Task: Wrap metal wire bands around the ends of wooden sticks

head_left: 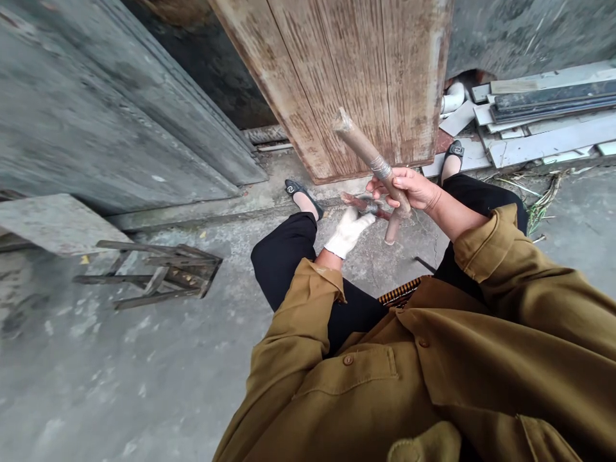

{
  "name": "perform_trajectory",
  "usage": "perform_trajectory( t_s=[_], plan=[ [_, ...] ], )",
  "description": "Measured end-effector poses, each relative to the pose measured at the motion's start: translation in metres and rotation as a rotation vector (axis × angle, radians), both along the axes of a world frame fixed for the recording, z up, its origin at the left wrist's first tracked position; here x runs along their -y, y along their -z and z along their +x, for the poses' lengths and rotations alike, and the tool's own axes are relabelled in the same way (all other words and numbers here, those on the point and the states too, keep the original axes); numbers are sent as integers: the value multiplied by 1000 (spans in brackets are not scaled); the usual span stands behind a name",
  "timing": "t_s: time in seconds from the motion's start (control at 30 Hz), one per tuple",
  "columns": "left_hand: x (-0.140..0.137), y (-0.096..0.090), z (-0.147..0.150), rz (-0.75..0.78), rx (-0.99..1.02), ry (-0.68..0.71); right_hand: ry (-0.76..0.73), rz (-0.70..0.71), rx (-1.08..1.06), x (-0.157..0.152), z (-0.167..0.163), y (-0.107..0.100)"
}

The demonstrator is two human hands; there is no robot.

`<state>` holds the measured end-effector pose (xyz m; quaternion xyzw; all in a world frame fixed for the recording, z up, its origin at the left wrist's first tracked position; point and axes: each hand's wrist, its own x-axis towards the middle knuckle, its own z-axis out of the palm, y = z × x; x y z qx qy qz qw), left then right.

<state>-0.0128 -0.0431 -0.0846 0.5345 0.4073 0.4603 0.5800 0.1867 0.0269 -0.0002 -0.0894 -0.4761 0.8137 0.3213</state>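
Nearest of all, a brown button-up jacket (356,385) was worn with its cuffs turned back, presumably so that the wrists were kept clear of cloth. A striped woven edge (399,293) was visible between the thighs, probably part of a low seat. The knees, in black trousers (283,253), were set wide, by which room was left in the middle.

Over that gap the thick wooden stick (359,142) was held aslant by the bare right hand (418,189), its thumb and fingers wrapped about the lower part, just below a band of wire (380,168); by this grip, it seemed, the stick was steadied while the binding was left uncovered. Under its lower end a short stub (392,232) was seen; whether the two were joined could not be told. A thinner reddish-brown stick (353,201), also wound with wire, was met by the left hand (350,228). Whether it was pinched there could not be told, the fingertips being hidden. The white glove (341,240) was perhaps worn against sharp wire ends.

Beyond, the black shoes (294,188) were planted apart, likely for balance. At left, a wooden stool (180,277) was tipped on its side. Farther off, tile strips (553,136) were stacked lengthwise along the wall, apparently for tidiness, near a planked wooden panel (356,70).
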Motion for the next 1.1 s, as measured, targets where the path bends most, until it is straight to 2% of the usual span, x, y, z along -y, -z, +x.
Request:
perform_trajectory(
  t_s=[0.13,0.3,0.47,0.63,0.73,0.83,0.97,1.1],
  plan=[
    [2,-11,4,-22,62,-14,98,-100,41,-3,-2,0],
    [6,-23,6,-79,176,-30,220,-354,175,-8,-4,2],
    [8,-33,3,-143,217,-25,83,-510,251,-9,-6,2],
    [13,-44,5,-272,298,11,133,-496,219,-10,-8,3],
    [14,-46,7,-322,370,-25,146,-470,243,-9,-12,7],
    [12,-44,10,-307,423,-132,140,-469,283,-6,-16,12],
    [2,-41,9,-303,396,-304,109,-464,350,0,-23,21],
    [-11,-27,2,-246,427,-441,72,-376,381,6,-27,24]
  ],
)
